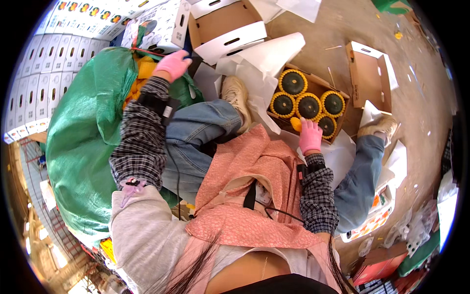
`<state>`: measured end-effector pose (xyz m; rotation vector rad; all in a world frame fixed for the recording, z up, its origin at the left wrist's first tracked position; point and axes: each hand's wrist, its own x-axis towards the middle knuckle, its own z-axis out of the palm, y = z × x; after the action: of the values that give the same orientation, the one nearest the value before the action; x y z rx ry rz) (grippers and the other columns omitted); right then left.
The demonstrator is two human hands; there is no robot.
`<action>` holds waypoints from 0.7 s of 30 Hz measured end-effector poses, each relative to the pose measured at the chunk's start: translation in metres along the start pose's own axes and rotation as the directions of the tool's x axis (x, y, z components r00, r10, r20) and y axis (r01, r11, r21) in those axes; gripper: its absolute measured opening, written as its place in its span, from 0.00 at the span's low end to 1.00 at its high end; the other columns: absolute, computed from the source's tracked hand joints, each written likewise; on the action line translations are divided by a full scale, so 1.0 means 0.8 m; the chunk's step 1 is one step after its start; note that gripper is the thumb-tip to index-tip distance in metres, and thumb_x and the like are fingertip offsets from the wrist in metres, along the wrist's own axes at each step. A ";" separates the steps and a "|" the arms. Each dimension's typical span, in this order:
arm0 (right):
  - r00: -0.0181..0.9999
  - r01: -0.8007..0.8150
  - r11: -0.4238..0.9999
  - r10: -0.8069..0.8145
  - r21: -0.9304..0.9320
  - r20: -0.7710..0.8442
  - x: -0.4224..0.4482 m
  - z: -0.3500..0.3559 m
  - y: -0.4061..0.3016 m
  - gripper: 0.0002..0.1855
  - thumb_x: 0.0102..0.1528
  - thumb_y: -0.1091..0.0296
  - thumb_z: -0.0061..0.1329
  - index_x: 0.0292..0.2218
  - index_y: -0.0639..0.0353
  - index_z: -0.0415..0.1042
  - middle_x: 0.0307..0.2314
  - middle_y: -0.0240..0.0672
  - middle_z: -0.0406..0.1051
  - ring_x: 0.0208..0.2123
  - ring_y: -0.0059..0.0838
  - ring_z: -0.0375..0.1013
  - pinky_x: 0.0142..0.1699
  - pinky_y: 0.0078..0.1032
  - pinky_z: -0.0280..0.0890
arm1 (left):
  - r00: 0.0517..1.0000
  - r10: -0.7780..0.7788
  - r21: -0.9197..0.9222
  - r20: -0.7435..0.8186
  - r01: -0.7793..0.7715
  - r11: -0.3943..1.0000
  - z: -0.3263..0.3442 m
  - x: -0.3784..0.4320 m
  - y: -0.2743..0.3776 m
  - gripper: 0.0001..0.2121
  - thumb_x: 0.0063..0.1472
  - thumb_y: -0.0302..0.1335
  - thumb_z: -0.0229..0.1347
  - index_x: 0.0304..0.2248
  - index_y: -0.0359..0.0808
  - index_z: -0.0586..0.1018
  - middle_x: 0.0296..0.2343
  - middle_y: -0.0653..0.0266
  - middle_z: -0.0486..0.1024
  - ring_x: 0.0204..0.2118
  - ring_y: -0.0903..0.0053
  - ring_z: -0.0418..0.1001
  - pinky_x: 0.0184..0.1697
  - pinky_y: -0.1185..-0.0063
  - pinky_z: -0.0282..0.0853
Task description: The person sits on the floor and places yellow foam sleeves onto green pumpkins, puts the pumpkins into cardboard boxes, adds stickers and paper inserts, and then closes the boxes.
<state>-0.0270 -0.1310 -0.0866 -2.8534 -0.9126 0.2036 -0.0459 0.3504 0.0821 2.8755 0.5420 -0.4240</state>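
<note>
My left hand [172,66], in a pink glove, is at the mouth of a large green woven sack [84,92]. Yellow foam nets [141,75] fill the opening beside it; its fingertips are too unclear to show a grip. My right hand [310,136], also gloved in pink, is at the near edge of an open cardboard carton [338,126]. A bunched yellow foam net [295,124] shows at its thumb side and appears pinched there. Inside the carton sit several round dark green squashes [293,82], each ringed by a yellow foam net. My right hand partly covers the nearest squash [326,126].
White paper sheets [253,79] lie around the carton, between my feet. Another open carton [370,79] lies to the right, and an open carton [227,22] stands at the back. Stacked white printed cartons [40,77] rise at the left. Plastic bags [411,224] lie at the lower right.
</note>
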 end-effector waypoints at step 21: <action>0.940 -0.269 0.898 0.165 0.349 0.298 0.045 -0.001 -0.002 0.12 0.47 0.61 0.50 0.32 0.56 0.68 0.31 0.44 0.70 0.37 0.46 0.68 0.41 0.38 0.63 | 0.908 -0.400 0.162 0.126 0.379 0.911 0.068 -0.101 -0.173 0.43 0.34 0.29 0.68 0.52 0.34 0.60 0.47 0.48 0.65 0.51 0.60 0.63 0.52 0.70 0.60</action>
<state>0.0013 -0.1085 -0.0885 -2.5824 -0.5073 0.7174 -0.1836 0.4380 0.0386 2.8144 1.1065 -0.7667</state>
